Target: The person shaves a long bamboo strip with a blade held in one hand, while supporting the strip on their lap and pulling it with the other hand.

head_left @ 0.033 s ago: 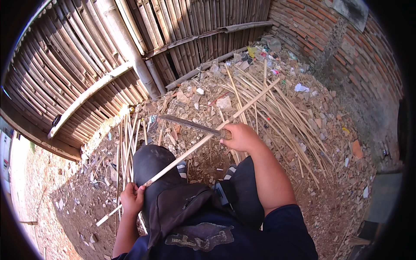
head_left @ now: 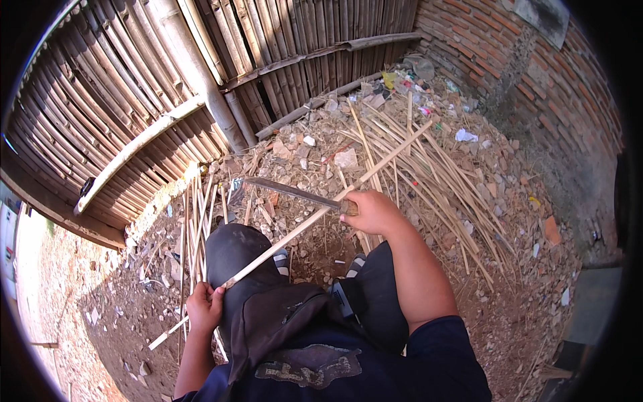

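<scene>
A long pale bamboo strip [head_left: 278, 246] slants across my lap, from low on the left up to the far right. My left hand [head_left: 203, 307] is closed around its lower part beside my left knee, and the end sticks out behind the hand. My right hand [head_left: 372, 213], above my right knee, grips a machete [head_left: 291, 191] by its handle, mostly hidden in the fist. The dark blade points left and crosses the strip close to that hand. Whether the right fingers also touch the strip, I cannot tell.
Many loose bamboo strips [head_left: 445, 201] lie ahead on the right, with a smaller bundle [head_left: 194, 231] beside my left knee. Rubble and litter cover the ground. A bamboo wall [head_left: 295, 33] stands ahead and left, a brick wall [head_left: 556, 100] to the right.
</scene>
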{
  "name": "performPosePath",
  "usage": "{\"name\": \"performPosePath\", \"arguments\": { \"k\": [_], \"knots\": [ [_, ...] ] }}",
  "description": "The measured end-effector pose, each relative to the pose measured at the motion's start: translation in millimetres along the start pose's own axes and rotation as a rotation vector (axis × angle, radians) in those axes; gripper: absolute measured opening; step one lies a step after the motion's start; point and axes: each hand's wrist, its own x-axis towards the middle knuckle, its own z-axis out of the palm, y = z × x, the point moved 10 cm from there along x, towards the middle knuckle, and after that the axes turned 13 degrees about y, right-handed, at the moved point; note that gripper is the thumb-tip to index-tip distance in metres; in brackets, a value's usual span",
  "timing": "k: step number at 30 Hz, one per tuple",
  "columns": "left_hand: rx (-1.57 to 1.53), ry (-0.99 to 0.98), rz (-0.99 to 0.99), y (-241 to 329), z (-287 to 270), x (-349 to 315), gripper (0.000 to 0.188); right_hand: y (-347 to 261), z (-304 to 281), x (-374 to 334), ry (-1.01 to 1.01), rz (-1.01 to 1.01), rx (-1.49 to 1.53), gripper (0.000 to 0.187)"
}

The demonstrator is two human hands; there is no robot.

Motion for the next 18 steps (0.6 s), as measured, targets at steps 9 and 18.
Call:
{"name": "performPosePath", "arguments": {
  "k": [9, 18],
  "knots": [
    [0.001, 0.013, 0.009, 0.3, -0.7, -0.4, 0.034, -1.0, -1.2, -0.9, 0.004, 0.001, 0.004, 0.037],
    [0.012, 0.008, -0.004, -2.3, -0.3, -0.6, 0.034, 1.3, 1.8, -0.3, -0.017, 0.006, 0.019, 0.04]
  ]
}}
